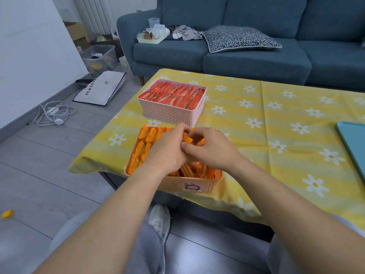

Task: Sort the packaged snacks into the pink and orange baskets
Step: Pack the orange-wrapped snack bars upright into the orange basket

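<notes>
Orange foil shows between the fingertips of both hands: the left hand (167, 153) and the right hand (211, 149) meet over the orange basket (209, 182), fingers curled and pinching one orange snack packet (187, 139) between them. Under them the basket is packed with more orange packets (145, 143) standing on edge; it sits at the near edge of the tabletop (276, 119), which is covered by a yellow daisy-print cloth. Just beyond it stands the pink basket (169, 113), filled with red packets (173, 93). Well to the left, a single yellow packet (7, 213) lies on the grey floor.
</notes>
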Motion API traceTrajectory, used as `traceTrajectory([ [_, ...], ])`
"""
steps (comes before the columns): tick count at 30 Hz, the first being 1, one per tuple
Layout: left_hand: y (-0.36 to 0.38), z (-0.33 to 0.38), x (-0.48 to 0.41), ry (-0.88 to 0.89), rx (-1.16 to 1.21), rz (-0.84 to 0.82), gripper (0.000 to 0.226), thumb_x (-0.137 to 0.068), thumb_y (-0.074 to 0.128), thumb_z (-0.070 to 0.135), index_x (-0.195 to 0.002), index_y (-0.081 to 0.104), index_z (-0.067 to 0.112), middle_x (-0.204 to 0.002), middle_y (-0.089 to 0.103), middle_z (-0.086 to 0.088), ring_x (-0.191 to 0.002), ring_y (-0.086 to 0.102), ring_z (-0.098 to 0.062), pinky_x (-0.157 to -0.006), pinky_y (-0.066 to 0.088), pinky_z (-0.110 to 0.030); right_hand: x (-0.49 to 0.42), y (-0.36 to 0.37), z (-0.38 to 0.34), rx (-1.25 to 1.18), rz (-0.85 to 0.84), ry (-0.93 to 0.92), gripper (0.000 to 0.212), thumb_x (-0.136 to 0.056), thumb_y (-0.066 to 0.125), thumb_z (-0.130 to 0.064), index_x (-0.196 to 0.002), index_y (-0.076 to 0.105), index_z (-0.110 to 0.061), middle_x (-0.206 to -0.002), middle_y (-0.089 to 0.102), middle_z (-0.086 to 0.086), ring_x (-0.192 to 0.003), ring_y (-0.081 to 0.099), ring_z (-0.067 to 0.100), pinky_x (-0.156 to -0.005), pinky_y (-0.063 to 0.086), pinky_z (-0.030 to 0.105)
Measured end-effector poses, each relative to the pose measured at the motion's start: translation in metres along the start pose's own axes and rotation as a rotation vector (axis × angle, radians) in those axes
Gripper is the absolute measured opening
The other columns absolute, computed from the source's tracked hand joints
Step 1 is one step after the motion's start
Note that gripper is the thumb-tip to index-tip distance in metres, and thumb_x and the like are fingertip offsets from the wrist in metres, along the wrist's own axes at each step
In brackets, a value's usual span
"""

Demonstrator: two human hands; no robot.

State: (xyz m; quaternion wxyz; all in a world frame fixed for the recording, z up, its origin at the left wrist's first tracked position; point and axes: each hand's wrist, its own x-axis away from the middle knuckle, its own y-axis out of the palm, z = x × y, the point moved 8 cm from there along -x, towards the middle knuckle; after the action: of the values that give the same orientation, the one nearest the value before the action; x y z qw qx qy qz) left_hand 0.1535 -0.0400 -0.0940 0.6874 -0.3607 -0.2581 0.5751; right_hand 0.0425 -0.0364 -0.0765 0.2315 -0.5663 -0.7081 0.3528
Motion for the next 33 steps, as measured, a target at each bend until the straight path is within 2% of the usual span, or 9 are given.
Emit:
traceTrajectory([
  [3,0.001,0.0,-0.001,-0.005,0.007,-0.056,0.083,-0.049,0.082,0.06,-0.122,0.054,0.033,-0.109,0.067,0.01,-0.098,0.063,-0.016,-0.081,0.054,-0.042,-0.002,-0.006,0.0,-0.003,-0.033,-0.088,0.011,-0.084,0.068,-0.028,-0.09,0.074,-0.022,-0.082,0.071,-0.004,-0.077,0.062,0.016,-0.075,0.049,0.036],
  [8,0.004,0.003,0.002,0.063,0.08,-0.186,0.075,-0.073,0.084,0.017,-0.135,0.047,0.036,-0.127,0.06,0.011,-0.109,0.063,-0.016,-0.091,0.053,-0.042,-0.002,-0.01,0.011,-0.063,-0.172,-0.055,0.026,-0.085,0.059,-0.011,-0.1,0.075,-0.024,-0.077,0.063,-0.019,-0.069,0.056,0.001,-0.061,0.038,0.012],
  [11,0.008,0.005,0.005,0.075,0.086,-0.236,0.08,-0.075,0.081,0.011,-0.14,0.041,0.037,-0.13,0.059,0.008,-0.114,0.062,-0.016,-0.094,0.053,-0.043,-0.002,-0.005,0.007,-0.041,-0.203,-0.086,0.029,-0.085,0.058,-0.005,-0.102,0.075,-0.021,-0.077,0.057,-0.021,-0.066,0.055,-0.009,-0.06,0.035,0.005],
  [19,0.009,-0.001,0.005,0.034,0.083,-0.219,0.088,-0.073,0.089,0.021,-0.144,0.04,0.035,-0.113,0.06,0.009,-0.088,0.06,-0.011,-0.08,0.053,-0.032,-0.004,-0.004,0.021,-0.123,-0.001,-0.044,0.026,-0.076,0.064,-0.001,-0.09,0.06,-0.022,-0.092,0.069,-0.004,-0.065,0.056,-0.002,-0.069,0.043,0.023],
  [24,0.01,0.001,0.003,0.074,-0.07,-0.22,0.052,-0.075,0.086,0.033,-0.116,0.055,0.04,-0.106,0.061,0.01,-0.089,0.057,-0.016,-0.073,0.043,-0.032,0.003,-0.02,0.018,0.107,0.128,-0.018,0.022,-0.077,0.077,-0.03,-0.079,0.056,-0.023,-0.074,0.067,-0.006,-0.075,0.063,0.019,-0.066,0.052,0.036],
  [26,0.009,0.003,0.001,0.088,-0.143,-0.205,0.038,-0.078,0.083,0.035,-0.105,0.057,0.042,-0.101,0.055,0.012,-0.093,0.052,-0.015,-0.075,0.04,-0.032,0.006,-0.024,0.012,0.289,0.023,-0.043,0.016,-0.084,0.07,-0.038,-0.077,0.061,-0.027,-0.073,0.069,-0.007,-0.082,0.064,0.018,-0.07,0.054,0.036],
  [28,0.007,0.006,0.001,0.102,-0.227,-0.199,0.031,-0.08,0.08,0.038,-0.104,0.061,0.043,-0.1,0.05,0.013,-0.103,0.047,-0.016,-0.083,0.044,-0.036,0.011,-0.008,0.008,0.449,-0.237,-0.101,0.005,-0.087,0.065,-0.029,-0.084,0.069,-0.029,-0.078,0.072,-0.007,-0.088,0.065,0.017,-0.073,0.056,0.036],
  [30,0.007,0.007,0.001,0.095,-0.302,-0.211,0.03,-0.083,0.076,0.04,-0.108,0.063,0.044,-0.102,0.05,0.012,-0.111,0.042,-0.019,-0.09,0.046,-0.04,0.021,0.016,0.008,0.621,-0.46,-0.154,0.018,-0.087,0.06,-0.015,-0.089,0.073,-0.026,-0.078,0.068,-0.006,-0.085,0.065,0.021,-0.068,0.054,0.033],
  [33,0.01,0.009,0.002,0.072,-0.347,-0.239,0.031,-0.084,0.075,0.037,-0.113,0.063,0.043,-0.112,0.052,0.006,-0.119,0.043,-0.025,-0.096,0.044,-0.042,0.023,0.037,0.008,0.892,-0.51,-0.216,0.02,-0.09,0.055,-0.009,-0.093,0.07,-0.022,-0.079,0.06,-0.001,-0.084,0.065,0.027,-0.064,0.045,0.032],
])
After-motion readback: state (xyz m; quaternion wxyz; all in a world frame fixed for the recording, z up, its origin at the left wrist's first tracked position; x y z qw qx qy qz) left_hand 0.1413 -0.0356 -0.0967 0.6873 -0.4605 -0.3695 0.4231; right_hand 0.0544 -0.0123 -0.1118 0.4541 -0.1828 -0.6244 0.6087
